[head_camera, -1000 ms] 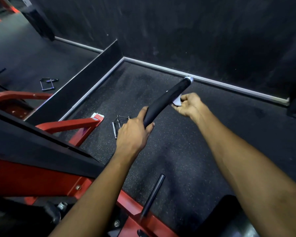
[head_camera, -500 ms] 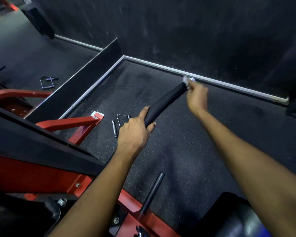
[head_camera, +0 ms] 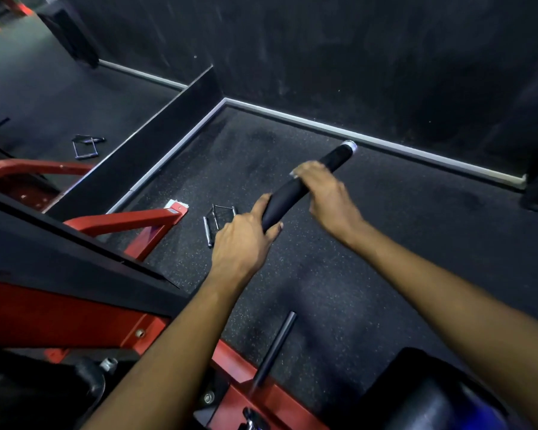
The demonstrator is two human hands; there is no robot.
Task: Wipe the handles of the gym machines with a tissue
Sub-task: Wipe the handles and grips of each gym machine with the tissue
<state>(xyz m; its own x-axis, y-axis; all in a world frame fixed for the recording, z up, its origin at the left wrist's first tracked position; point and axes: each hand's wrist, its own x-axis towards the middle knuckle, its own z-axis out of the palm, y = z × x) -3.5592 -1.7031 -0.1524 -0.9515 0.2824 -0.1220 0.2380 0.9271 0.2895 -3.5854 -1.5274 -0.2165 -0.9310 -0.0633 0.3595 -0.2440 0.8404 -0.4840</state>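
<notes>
1. Head view, wide and looking down: the black handle (head_camera: 295,187) ran from frame centre up toward the right, ending in a silver cap (head_camera: 349,146) near the pale skirting strip (head_camera: 416,153).
2. Step in hand, as judged: wiping the padded grip along its length. To do it well, the lower end should be held firm so the bar cannot swing, the cloth wrapped well round the grip, and strokes run the full length, cap included, with a turn of the wrist to reach the underside.
3. Left hand (head_camera: 241,243), centre of frame: fingers curled round the handle's lower end, thumb up along its left side. A closed, steadying grip.
4. Right hand (head_camera: 323,189), just above and right of the left: laid over the middle of the handle, fingers bent across the top, motion-blurred.
5. Tissue (head_camera: 293,173): only a pale sliver showed at the right fingertips, upper edge of the hand. Probably the tissue pressed under the fingers; too blurred to be sure.
6. Elsewhere: loose cable handle (head_camera: 219,220) on the speckled floor left of centre; red machine frame (head_camera: 128,220) at left.
</notes>
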